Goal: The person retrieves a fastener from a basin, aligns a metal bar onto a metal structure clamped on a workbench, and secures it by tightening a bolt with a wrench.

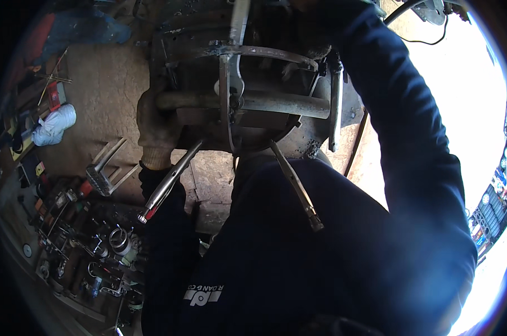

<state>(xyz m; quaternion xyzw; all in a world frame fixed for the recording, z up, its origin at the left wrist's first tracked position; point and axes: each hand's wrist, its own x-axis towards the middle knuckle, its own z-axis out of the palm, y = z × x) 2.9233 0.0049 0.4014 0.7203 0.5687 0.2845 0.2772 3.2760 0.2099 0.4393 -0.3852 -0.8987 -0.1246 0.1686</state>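
In a brown work glove, my left hand [155,126] is closed around the left side of a welded metal frame [226,106], by the end of its round crossbar pipe [281,104]. Its fingertips are hidden. Two locking pliers hang from the frame's near edge, one left [172,182] and one right [297,187], their handles toward my body. My right arm [402,106] reaches forward past the frame's right side. The right hand is lost in the dark at the upper edge, so its fingers do not show.
A hammer [100,178] lies on the floor at left, beside several metal rods. Tools and metal parts [105,246] are heaped at the lower left. A white cloth bundle [55,124] lies farther up. Bright daylight comes in at right, where a dark cable [427,40] hangs.
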